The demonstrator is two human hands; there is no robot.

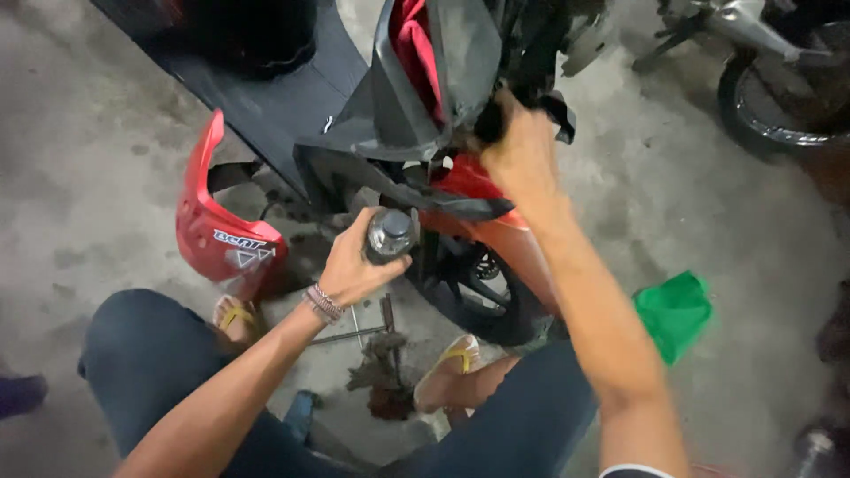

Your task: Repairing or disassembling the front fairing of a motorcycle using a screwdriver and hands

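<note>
Nearest the camera, the person's knees in dark blue trousers (150,354) framed the view, with feet in yellow-strapped sandals (452,358) planted on the grey concrete floor (80,186). Between the feet lay a small heap of rusty metal tools and rods (376,350).

The left hand (354,265), a beaded bracelet (324,303) at its wrist, was curled around a small clear bottle with a dark cap (390,235), holding it upright just in front of the scooter's front wheel (482,292). The fingers wrapped the lower part of the bottle, so only its top showed.

Beyond it, the right hand (522,150) reached up and forward into the scooter's front bodywork. It was closed on a dark, floppy piece of black material (496,119) at the edge of the grey-black front panel (425,80); motion blur kept me from telling exactly what that piece was. Under the hand sat the orange-red front fender (496,226), arching over the wheel.

To the left, a loose red plastic fairing panel (217,226) stood on edge on the floor, well apart from both hands. To the right of the right forearm lay a crumpled green cloth (675,312). Farthest off, at the top right corner, part of another motorcycle's wheel (770,106) showed.
</note>
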